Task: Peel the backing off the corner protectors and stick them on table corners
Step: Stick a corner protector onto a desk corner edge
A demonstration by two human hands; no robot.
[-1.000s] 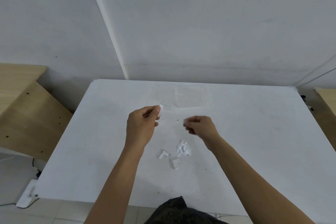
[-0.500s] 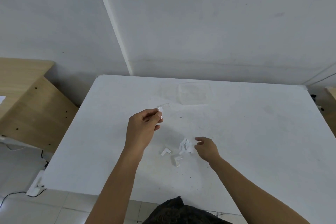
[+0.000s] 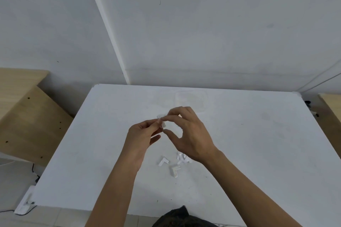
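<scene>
Right now it's the peel step. Left hand point(image 3: 143, 134) pinches one protector point(image 3: 160, 119) in its fingertips, held up over mid worktop point(image 3: 258, 153). Right hand point(image 3: 193, 138) is curled, its index and thumb tips closing on the same piece from top and bottom. Can't tell if the backing edge is lifted yet; too small.

My take on doing it well:
- keep the left grip on the outer plastic faces, off the adhesive
- work a nail under one backing corner, then pull slow and flat along the strip so it comes off whole
- don't flex the L or let the sticky faces fold together

Two spares point(image 3: 163, 161) lie flat on the near worktop, just beside a small heap of scraps point(image 3: 182, 158), likely spent backing. Drop the next strip there.

Containers: one clear box point(image 3: 191, 97) sits further back on the worktop. It's very faint, and I see nothing in it.
</scene>
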